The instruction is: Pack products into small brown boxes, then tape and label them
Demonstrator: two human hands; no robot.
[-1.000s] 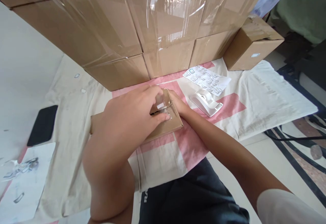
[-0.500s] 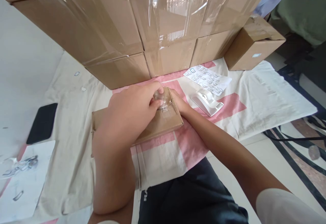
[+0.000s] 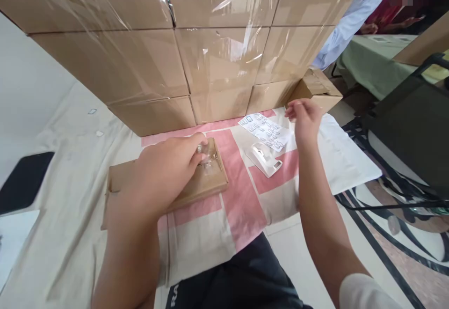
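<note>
My left hand (image 3: pixel 171 171) is closed in a pinch on a small clear plastic piece (image 3: pixel 207 152) at the right end of a flat cardboard box (image 3: pixel 196 182). Its palm and wrist cover the middle of that box. My right hand (image 3: pixel 306 119) is raised over the right side of the cloth, beyond the white tape dispenser (image 3: pixel 264 159) and beside a white sheet printed with small outlines (image 3: pixel 263 131). Its fingers are curled together; whatever may be between them is too small to make out.
A wall of stacked, film-wrapped cartons (image 3: pixel 224 61) stands close behind the box. Another carton (image 3: pixel 317 86) sits at its right end. A black phone (image 3: pixel 26 180) and a white paper (image 3: pixel 17 234) lie at left. Other people are beyond at upper right.
My right hand has left the box's right end and moved up and right, past the tape dispenser. My left hand keeps its pinch on the plastic piece. The view has shifted rightward.
</note>
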